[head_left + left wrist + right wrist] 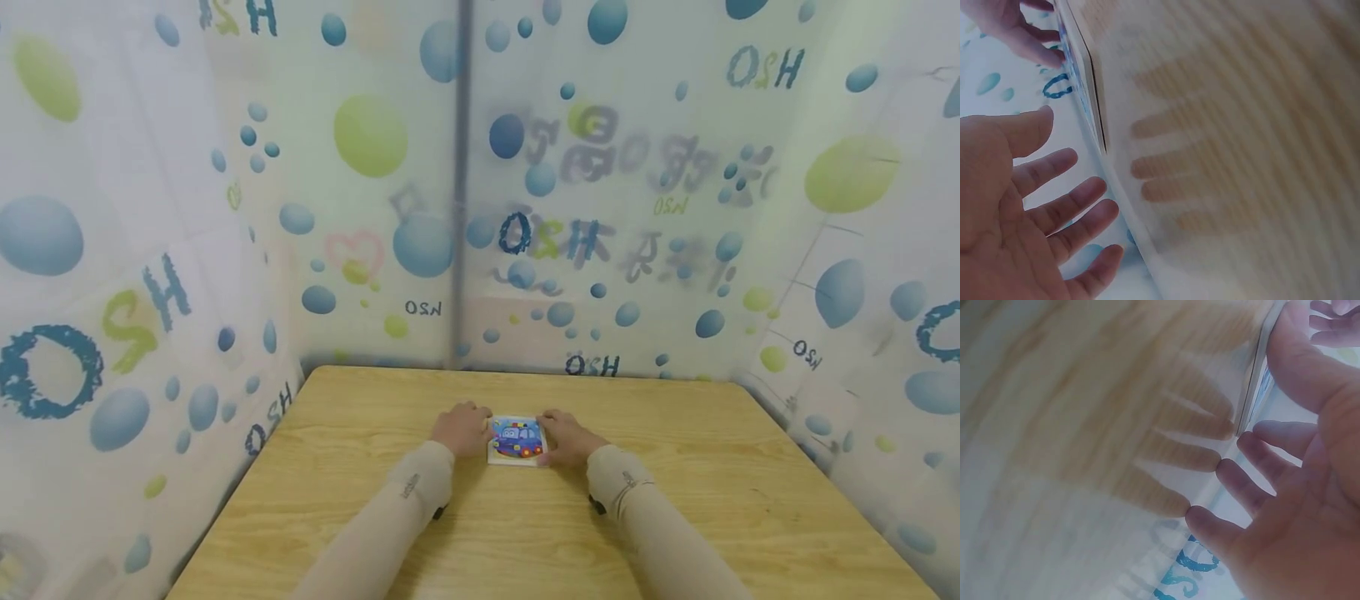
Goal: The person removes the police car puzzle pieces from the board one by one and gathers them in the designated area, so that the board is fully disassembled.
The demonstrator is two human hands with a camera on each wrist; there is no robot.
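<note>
A small, flat, square picture board (517, 440) lies on the wooden table, white-bordered and printed with a blue cartoon car. Close by its left side is my left hand (461, 431). In the left wrist view that hand's fingers (1072, 215) are spread and relaxed, with a gap between them and the board's pale edge (1088, 81). My right hand (570, 437) spans the right side, thumb by the near corner and fingers by the far one. The right wrist view shows its thumb (1291, 356) against the board's edge (1254, 381) and several fingertips on the tabletop.
The light wooden table (360, 517) has rounded far corners. Pale curtains (375, 208) printed with blue and green drops and lettering hang behind it and on both sides. A dark vertical pole (460, 183) shows behind the back curtain.
</note>
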